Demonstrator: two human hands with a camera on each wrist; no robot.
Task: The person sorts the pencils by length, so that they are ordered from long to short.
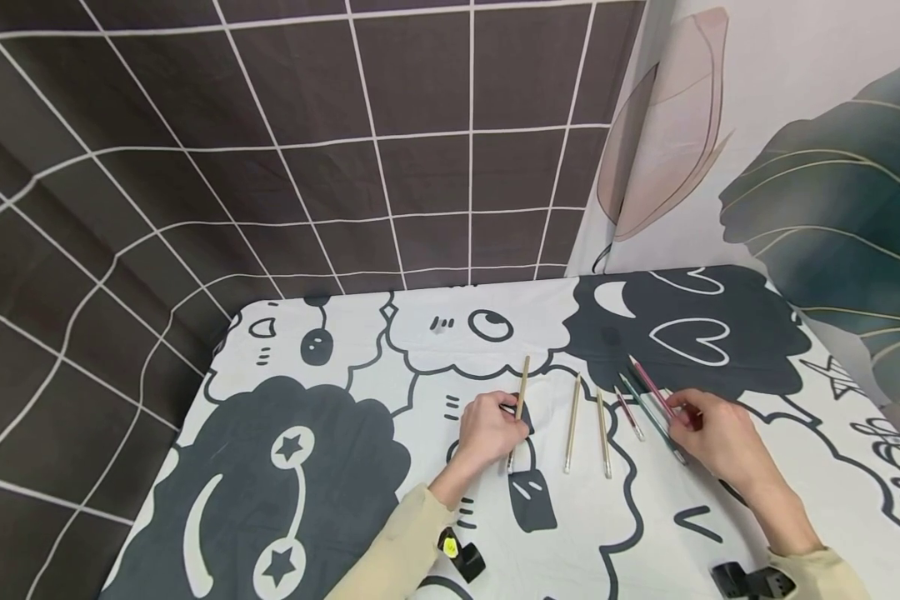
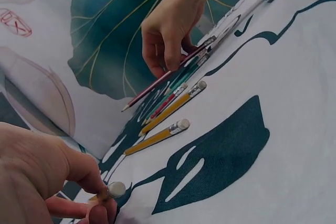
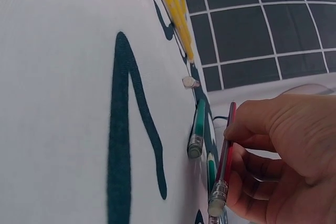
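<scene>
My left hand [image 1: 491,427] pinches a yellow pencil [image 1: 523,387] between thumb and fingers, its white eraser end toward me. On the right, my right hand [image 1: 723,437] holds a dark red pencil [image 1: 648,383] by thumb and fingertips, tilted over the cloth. Close beside that one lies a green pencil [image 1: 651,417], and the right wrist view shows a second green pencil [image 3: 211,169] partly behind the red one. Between the hands lie two yellow pencils, one nearer the left hand [image 1: 573,423] and another [image 1: 604,435], then a short red pencil [image 1: 629,414].
A white cloth [image 1: 480,333] printed with dark cartoon shapes covers the table. Behind it hangs a dark curtain [image 1: 420,175] with a white grid. A leaf-patterned hanging [image 1: 840,192] borders the right side. Both wrists wear small black cameras [image 1: 465,557].
</scene>
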